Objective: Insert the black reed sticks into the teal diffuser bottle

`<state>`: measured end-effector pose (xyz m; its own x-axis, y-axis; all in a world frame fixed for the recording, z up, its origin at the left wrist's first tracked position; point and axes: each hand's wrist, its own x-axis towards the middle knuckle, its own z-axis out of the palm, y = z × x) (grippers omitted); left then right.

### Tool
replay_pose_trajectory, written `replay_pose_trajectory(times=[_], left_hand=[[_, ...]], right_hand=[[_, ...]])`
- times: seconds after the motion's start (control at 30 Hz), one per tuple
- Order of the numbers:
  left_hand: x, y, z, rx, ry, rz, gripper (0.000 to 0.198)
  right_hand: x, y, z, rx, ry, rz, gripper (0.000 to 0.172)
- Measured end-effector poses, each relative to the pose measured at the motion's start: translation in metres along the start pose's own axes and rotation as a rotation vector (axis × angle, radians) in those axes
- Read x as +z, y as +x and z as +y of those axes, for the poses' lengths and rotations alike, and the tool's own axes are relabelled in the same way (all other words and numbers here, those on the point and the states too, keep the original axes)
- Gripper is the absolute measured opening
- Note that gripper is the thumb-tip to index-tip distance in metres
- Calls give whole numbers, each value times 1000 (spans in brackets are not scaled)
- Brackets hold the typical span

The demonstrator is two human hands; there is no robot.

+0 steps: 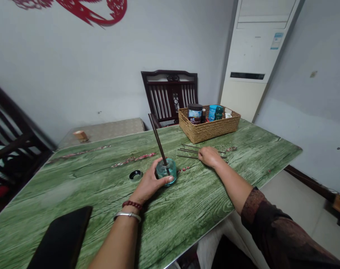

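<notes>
Fingers of my left hand (163, 180) curled around glass bottle (168, 172) | one reed (158, 140) in | loose reeds (188, 151) out | right hand (210, 157) curled beside them, grip unclear | black cap (136, 175) on surface (74, 179)

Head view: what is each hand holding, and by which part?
The left hand grips the glass bottle around its side; the right hand appears to hold nothing, resting by the loose sticks.
</notes>
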<state>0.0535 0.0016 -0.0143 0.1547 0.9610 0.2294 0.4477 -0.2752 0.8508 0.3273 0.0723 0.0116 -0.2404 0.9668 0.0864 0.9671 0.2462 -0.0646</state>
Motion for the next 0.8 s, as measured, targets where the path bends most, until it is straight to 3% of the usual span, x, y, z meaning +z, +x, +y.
replay_pose_trajectory(times=[0.2,0.37,0.47,0.63,0.8], left_hand=[[0,0,2,-8,6,-7,85],[1,-1,1,9,-1,-6,83],[1,0,-1,20,-11,-13,84],[1,0,0,24,-24,-13,85],[1,-1,1,31,-20,-16,83]], right_hand=[[-15,-10,-9,-33,212,262,21],[-46,-16,-28,-197,746,591,19],[-70,-22,-42,-290,1103,710,16],[-100,-30,-68,-386,1489,727,19],[-96,-22,-95,-415,1580,612,24]])
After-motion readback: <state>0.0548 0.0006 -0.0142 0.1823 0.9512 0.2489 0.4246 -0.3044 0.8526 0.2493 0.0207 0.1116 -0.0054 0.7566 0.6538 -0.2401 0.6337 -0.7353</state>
